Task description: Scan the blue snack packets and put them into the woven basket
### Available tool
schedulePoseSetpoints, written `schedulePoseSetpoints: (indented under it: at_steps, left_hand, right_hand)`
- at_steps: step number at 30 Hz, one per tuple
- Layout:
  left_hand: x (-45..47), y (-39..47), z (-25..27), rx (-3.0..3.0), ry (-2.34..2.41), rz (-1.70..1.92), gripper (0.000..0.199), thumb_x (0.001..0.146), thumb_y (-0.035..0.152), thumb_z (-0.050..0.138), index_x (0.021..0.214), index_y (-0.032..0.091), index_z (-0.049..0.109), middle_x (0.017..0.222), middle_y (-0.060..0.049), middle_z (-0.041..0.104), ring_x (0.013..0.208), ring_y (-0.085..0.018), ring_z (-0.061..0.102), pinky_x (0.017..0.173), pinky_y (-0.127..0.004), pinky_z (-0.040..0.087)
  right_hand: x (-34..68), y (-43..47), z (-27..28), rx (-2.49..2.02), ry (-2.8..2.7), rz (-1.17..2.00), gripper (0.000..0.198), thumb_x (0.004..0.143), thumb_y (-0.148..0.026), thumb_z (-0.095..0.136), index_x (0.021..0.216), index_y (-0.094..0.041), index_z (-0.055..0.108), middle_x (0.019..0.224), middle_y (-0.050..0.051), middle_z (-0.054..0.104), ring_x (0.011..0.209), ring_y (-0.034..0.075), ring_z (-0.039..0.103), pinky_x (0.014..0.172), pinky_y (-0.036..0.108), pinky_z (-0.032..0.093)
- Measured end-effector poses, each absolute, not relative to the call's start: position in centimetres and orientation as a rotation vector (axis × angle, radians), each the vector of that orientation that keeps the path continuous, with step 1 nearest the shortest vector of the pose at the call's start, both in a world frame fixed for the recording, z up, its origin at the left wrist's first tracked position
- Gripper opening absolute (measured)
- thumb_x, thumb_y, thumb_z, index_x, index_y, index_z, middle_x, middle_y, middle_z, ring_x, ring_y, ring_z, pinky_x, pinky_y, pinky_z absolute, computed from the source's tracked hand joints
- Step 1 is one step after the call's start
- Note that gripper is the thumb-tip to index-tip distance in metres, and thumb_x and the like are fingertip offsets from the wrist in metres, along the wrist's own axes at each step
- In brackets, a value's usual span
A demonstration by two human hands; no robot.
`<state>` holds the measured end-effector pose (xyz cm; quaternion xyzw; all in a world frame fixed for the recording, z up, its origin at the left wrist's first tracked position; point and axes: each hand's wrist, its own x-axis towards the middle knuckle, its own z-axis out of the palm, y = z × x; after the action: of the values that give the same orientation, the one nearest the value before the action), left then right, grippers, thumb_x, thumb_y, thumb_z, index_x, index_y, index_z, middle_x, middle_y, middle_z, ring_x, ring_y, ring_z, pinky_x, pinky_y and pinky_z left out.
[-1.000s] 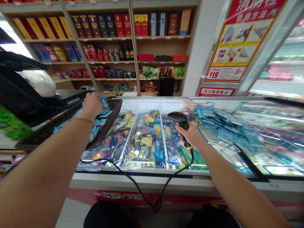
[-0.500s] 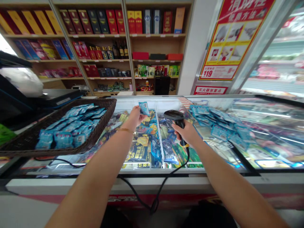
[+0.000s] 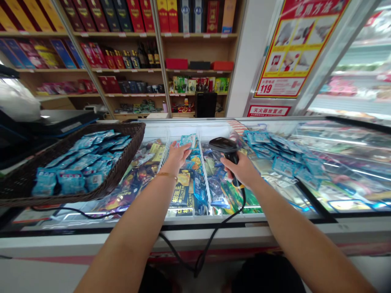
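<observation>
In my left hand (image 3: 178, 155) is a small blue packet (image 3: 189, 139), pinched at its near edge over the chest freezer. The packet is tilted and its far part sticks out past my fingers. My right hand (image 3: 241, 169) is wrapped round the handle of a black barcode scanner (image 3: 223, 144), whose head points left toward the packet. A black cable (image 3: 210, 241) hangs from the scanner's handle and loops down over the freezer's front edge. Similar blue packets (image 3: 281, 152) lie in a loose pile on the freezer's glass, to the right of my right hand.
A brown wicker basket (image 3: 130, 158) with many blue packets stands at the left. Bagged frozen goods (image 3: 183, 189) fill the freezer's wire compartments under my hands. Shelves (image 3: 200, 73) with boxes and bottles stand behind, beside a red and yellow fire notice (image 3: 288, 61).
My left hand has lowered the blue packet and turned it from upright to flatter, slightly right. My right hand with the scanner has barely moved. The view has tipped down a little.
</observation>
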<state>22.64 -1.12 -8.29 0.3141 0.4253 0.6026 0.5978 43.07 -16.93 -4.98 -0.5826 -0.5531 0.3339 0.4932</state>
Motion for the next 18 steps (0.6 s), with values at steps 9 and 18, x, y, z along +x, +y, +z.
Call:
schedulePoseSetpoints:
  at_steps: [9,18]
  left_hand:
    - [23.5,-2.9,-7.4,0.937,1.168,1.598,0.083,0.051,0.004,0.089,0.119,0.024,0.046,0.104,-0.005,0.061,0.074,-0.013,0.065,0.07,-0.03,0.058]
    - [23.3,-3.0,-7.8,0.918,0.987,1.527,0.043,0.053,0.037,0.091,0.082,0.017,0.067,0.075,-0.002,0.069,0.077,-0.018,0.068,0.073,-0.03,0.054]
  right_hand:
    - [42.8,-17.1,-4.7,-1.429,-1.353,0.802,0.031,0.079,-0.041,0.07,0.095,-0.019,0.056,0.058,-0.003,0.059,0.038,0.014,0.055,0.039,0.026,0.046]
    - [42.8,-17.4,-4.6,-1.407,-1.387,0.792,0.038,0.076,-0.047,0.074,0.094,-0.018,0.056,0.058,-0.003,0.06,0.039,0.013,0.055,0.041,0.026,0.047]
